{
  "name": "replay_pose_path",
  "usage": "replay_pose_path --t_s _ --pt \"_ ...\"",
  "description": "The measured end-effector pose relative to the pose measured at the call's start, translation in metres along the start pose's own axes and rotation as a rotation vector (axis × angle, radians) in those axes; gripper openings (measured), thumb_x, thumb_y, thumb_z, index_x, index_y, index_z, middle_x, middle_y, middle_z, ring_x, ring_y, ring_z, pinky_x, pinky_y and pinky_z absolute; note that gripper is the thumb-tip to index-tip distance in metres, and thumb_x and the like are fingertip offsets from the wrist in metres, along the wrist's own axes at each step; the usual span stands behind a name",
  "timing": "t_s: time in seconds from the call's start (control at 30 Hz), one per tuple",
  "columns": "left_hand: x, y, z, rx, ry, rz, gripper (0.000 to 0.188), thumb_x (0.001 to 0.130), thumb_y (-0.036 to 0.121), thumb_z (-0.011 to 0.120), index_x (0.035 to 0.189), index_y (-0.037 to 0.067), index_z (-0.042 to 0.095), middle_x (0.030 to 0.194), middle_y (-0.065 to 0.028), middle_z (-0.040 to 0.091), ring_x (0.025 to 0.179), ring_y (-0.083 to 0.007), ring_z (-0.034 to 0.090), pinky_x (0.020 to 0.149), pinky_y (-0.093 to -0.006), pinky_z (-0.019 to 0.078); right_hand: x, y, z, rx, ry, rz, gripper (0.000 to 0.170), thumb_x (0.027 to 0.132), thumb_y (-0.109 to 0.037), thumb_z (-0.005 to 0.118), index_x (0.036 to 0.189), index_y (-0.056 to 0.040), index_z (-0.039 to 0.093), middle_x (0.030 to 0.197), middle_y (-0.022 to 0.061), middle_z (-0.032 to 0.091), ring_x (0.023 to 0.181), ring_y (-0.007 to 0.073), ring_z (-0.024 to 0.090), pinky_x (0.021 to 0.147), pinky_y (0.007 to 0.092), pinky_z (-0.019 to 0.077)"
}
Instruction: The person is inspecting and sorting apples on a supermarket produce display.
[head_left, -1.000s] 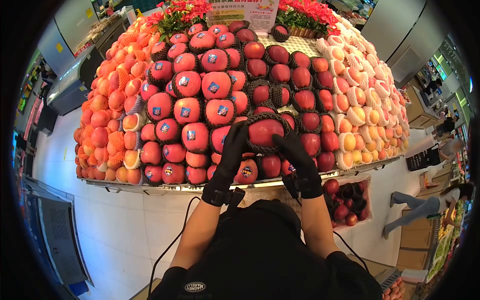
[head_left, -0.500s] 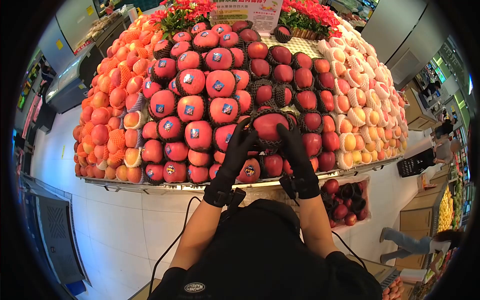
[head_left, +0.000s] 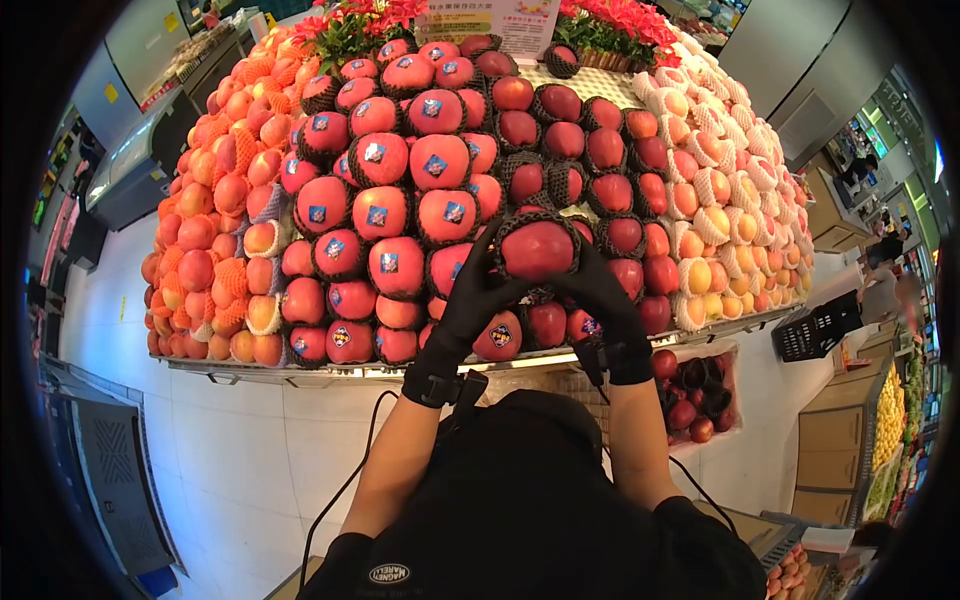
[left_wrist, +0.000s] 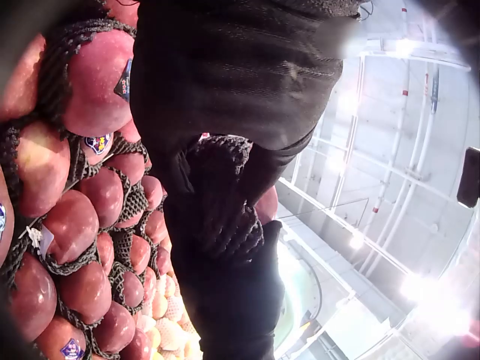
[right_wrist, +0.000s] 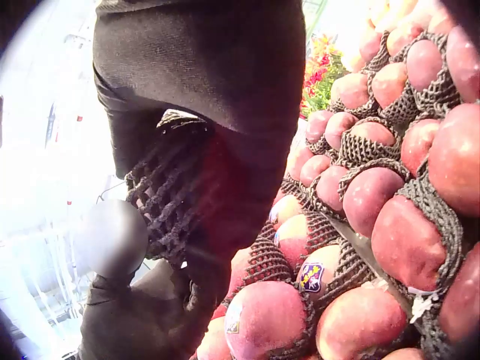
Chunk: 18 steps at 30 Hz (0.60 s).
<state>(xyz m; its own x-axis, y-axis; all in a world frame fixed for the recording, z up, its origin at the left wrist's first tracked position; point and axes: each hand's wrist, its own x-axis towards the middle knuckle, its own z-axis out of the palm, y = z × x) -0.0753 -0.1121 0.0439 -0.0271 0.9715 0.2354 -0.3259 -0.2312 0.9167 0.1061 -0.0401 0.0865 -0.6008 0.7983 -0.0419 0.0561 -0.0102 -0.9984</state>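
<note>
Between my two black-gloved hands is a large red apple in a black foam net, held over the front rows of the display. My left hand grips its left side and my right hand its right side, with thumbs near its lower edge. The left wrist view shows the black foam net under the curled glove, with a sliver of red apple beside it. In the right wrist view the netted apple sits within the right hand's fingers, partly hidden by the glove.
Netted red apples with blue stickers fill the left-centre, darker apples the right-centre. Orange-netted fruit lies far left, white-netted fruit far right. Red flowers and a sign stand behind. A crate of apples sits below right.
The apple has risen slightly and turned in my hands. My fingers have shifted from its front toward its sides, thumbs lower. A passer-by at the right has moved mostly out of view.
</note>
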Motion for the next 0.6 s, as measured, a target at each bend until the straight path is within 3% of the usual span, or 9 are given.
replay_pose_path --t_s 0.03,0.13,0.2,0.27,0.33,0.43,0.53,0.6 --pt "-0.001 0.002 -0.002 0.007 -0.013 -0.027 0.084 0.083 0.0 0.065 0.15 0.007 0.015 0.136 -0.0148 0.044 0.122 -0.0233 0.049 0.097 -0.0357 0.0477 -0.002 -0.004 -0.001 -0.013 -0.01 0.055 0.072 0.078 -0.018 0.075 0.138 -0.0016 0.039 0.129 0.0109 0.053 0.113 0.0176 0.054 0.09 0.0329 0.0498" --pt "-0.002 -0.002 -0.01 0.057 0.001 -0.109 0.083 0.084 0.002 0.066 0.15 0.007 0.016 0.137 -0.0152 0.043 0.122 -0.0234 0.049 0.097 -0.0358 0.0474 0.005 0.017 -0.011 -0.058 0.024 -0.008 0.065 0.082 -0.013 0.069 0.138 -0.0029 0.04 0.129 0.0104 0.053 0.113 0.0181 0.054 0.09 0.0328 0.0493" --pt "-0.002 -0.003 -0.011 0.048 0.01 -0.097 0.083 0.084 0.003 0.066 0.149 0.007 0.016 0.137 -0.0151 0.043 0.122 -0.023 0.049 0.096 -0.0358 0.048 0.003 0.007 -0.004 0.152 0.056 0.078 0.058 0.085 -0.012 0.064 0.138 -0.0039 0.042 0.128 0.0096 0.054 0.113 0.0178 0.054 0.09 0.0323 0.0484" --pt "-0.003 -0.004 -0.01 0.024 0.019 -0.098 0.082 0.084 0.003 0.066 0.149 0.006 0.017 0.137 -0.0149 0.043 0.121 -0.0225 0.049 0.095 -0.0357 0.0488 0.004 0.015 -0.003 -0.024 0.103 -0.095 0.049 0.088 -0.012 0.059 0.134 -0.0039 0.046 0.125 0.0085 0.056 0.11 0.0171 0.055 0.09 0.0316 0.0478" --pt "-0.005 -0.001 -0.008 -0.011 0.027 -0.107 0.08 0.084 0.004 0.066 0.148 0.006 0.018 0.136 -0.0146 0.044 0.121 -0.0219 0.049 0.094 -0.0355 0.0498 0.01 0.044 -0.009 -0.585 0.156 -0.529 0.038 0.091 -0.012 0.054 0.128 -0.0031 0.053 0.118 0.0072 0.06 0.103 0.016 0.058 0.089 0.0308 0.0474" --pt "-0.002 -0.009 -0.007 -0.011 0.083 -0.028 0.076 0.079 -0.001 0.07 0.143 0.004 0.028 0.123 -0.0121 0.05 0.096 -0.0159 0.059 0.074 -0.028 0.0536 0.005 0.03 0.004 -0.342 0.132 -0.436 0.034 0.097 -0.018 0.046 0.128 -0.004 0.053 0.121 0.0085 0.059 0.108 0.0169 0.058 0.093 0.0319 0.0464" --pt "-0.002 -0.016 -0.009 -0.021 0.119 -0.082 0.072 0.079 0.0 0.071 0.139 0.004 0.032 0.123 -0.0124 0.049 0.104 -0.0171 0.057 0.078 -0.029 0.0534 0.015 0.044 0.004 0.555 0.133 -0.007 0.036 0.1 -0.023 0.042 0.128 -0.003 0.053 0.12 0.0082 0.059 0.108 0.0168 0.057 0.093 0.0314 0.0464" --pt "-0.004 -0.021 -0.009 -0.014 0.12 -0.078 0.071 0.079 0.001 0.072 0.138 0.005 0.033 0.124 -0.0122 0.049 0.106 -0.0175 0.057 0.078 -0.0294 0.0537 0.018 0.056 0.003 0.498 0.178 -0.035 0.037 0.1 -0.023 0.043 0.127 -0.0016 0.053 0.12 0.008 0.059 0.107 0.0166 0.057 0.093 0.031 0.0464"
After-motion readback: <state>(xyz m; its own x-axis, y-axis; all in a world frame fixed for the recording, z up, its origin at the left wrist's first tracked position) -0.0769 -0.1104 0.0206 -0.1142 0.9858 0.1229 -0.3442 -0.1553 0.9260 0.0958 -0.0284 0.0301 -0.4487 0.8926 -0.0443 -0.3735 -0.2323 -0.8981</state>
